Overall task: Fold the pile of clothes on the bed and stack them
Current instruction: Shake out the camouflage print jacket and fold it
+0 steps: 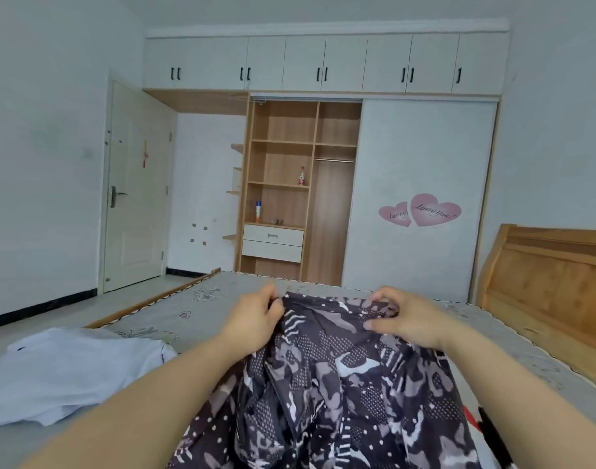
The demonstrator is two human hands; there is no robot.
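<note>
A dark patterned garment (pixel 340 384) with grey and white shapes hangs in front of me over the bed (pixel 222 299). My left hand (pixel 252 319) pinches its top edge on the left. My right hand (pixel 408 319) grips the top edge on the right, fingers curled into the fabric. The lower part of the garment bunches in loose folds toward the bottom of the view. A white garment (pixel 63 370) lies flat on the bed at the left.
The grey printed mattress stretches ahead, with a wooden headboard (pixel 543 282) at the right. A wardrobe (pixel 289 184) with open shelves stands beyond the bed. A white door (pixel 134 198) is at the left. A red and black item (pixel 475 421) shows at the lower right.
</note>
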